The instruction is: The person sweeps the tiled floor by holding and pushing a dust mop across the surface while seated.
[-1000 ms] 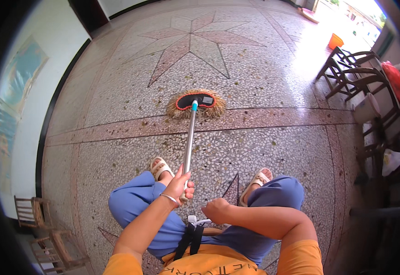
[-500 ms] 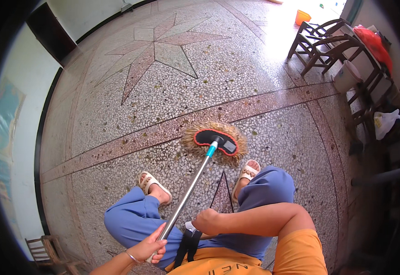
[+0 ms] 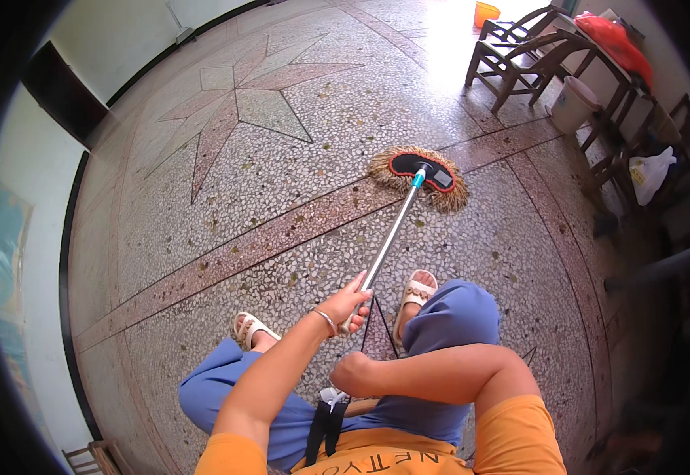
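Note:
My left hand [image 3: 346, 304], with a bracelet on its wrist, is closed around the lower end of a mop's metal handle [image 3: 389, 245]. The handle slants away to a teal joint and the mop head [image 3: 432, 176]. That head has a black plate edged in red and a shaggy beige fringe, which lies on the speckled stone floor [image 3: 282, 198] ahead and to the right. My right hand [image 3: 354, 374] is closed in a fist in front of my lap. Right by it is a white piece [image 3: 333, 396] on black straps [image 3: 326, 431]; whatever the fist holds is hidden.
My feet in cream sandals [image 3: 416, 291] stand apart below the mop. At the right are wooden chairs [image 3: 511, 67], a pale bucket [image 3: 574, 104], a red bag [image 3: 612, 39] and a white bag [image 3: 650, 176]. An orange bucket [image 3: 486, 13] stands far off. A wall [image 3: 28, 261] runs along the left.
My left hand has moved forward and right, pushing the mop head farther away and to the right. My right hand has stayed near my lap. The view has shifted slightly.

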`<state>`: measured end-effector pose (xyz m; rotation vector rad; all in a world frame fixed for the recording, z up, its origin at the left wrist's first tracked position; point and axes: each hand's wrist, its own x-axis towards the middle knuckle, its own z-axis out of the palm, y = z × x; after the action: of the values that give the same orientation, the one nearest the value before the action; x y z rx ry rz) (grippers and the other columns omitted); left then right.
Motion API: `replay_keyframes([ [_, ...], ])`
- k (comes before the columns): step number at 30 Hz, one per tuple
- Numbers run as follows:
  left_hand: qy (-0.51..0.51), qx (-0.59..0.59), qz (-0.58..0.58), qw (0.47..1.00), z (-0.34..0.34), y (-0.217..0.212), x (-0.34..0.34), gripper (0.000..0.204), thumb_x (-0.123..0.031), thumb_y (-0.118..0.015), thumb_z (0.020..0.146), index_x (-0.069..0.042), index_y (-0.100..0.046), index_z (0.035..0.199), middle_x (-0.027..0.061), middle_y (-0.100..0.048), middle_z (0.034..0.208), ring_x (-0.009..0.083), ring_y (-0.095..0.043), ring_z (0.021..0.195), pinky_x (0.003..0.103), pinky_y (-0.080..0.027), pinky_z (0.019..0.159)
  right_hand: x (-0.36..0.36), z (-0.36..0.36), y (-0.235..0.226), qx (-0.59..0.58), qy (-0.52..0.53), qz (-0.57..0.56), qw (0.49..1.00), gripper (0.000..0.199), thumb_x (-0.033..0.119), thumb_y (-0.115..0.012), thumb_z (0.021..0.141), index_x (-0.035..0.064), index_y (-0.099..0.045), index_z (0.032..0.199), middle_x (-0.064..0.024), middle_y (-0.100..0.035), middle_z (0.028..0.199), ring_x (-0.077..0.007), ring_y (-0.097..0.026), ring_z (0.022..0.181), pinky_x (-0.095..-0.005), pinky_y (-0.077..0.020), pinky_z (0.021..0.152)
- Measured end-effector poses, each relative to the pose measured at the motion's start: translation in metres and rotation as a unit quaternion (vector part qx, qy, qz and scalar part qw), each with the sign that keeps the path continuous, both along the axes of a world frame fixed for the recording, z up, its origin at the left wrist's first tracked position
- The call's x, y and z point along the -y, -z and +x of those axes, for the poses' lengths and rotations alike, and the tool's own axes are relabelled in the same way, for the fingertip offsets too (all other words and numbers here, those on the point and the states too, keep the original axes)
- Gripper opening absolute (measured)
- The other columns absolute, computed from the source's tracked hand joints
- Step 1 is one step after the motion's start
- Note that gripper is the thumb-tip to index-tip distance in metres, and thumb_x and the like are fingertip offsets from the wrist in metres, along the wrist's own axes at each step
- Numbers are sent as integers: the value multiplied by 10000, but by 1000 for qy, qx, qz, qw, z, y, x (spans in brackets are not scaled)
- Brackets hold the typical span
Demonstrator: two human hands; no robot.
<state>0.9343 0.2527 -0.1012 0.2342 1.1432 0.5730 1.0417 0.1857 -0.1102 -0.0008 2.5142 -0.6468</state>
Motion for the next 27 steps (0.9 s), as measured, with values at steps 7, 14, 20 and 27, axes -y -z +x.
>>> replay_keyframes([
  [7, 53, -20, 5, 998, -2, -12, 52, 623, -226, -432, 912, -393, -52, 1376, -2, -371, 607, 78, -344, 426, 205, -300, 362, 7, -12, -23, -53, -106, 17, 993, 153, 123, -593, 716, 64, -679, 828, -105, -662, 819, -229, -648, 772, -339, -502, 587],
  [14, 187, -31, -103, 976, -61, -82, 115, 640, -180, -407, 923, -339, -6, 1395, 13, -358, 624, 100, -353, 449, 239, -321, 381, 24, 25, -25, -8, -94, -57, 994, 209, 174, -599, 734, 51, -671, 887, -74, -655, 917, -221, -640, 801, -362, -508, 585],
  [20, 180, 2, -118, 977, -35, -93, 60, 656, -180, -420, 921, -339, 5, 1394, 15, -343, 593, 89, -333, 428, 223, -317, 362, 16, 24, -29, 20, -41, -31, 998, 183, 157, -608, 714, 63, -671, 858, -72, -652, 883, -241, -633, 782, -404, -489, 471],
  [27, 162, 63, 4, 985, 59, -44, -63, 599, -173, -432, 912, -310, -104, 1395, -6, -407, 634, 53, -336, 414, 193, -299, 339, 18, 19, -17, 25, -44, -52, 997, 186, 151, -636, 678, 73, -673, 842, -71, -651, 867, -237, -634, 758, -400, -495, 472],
])
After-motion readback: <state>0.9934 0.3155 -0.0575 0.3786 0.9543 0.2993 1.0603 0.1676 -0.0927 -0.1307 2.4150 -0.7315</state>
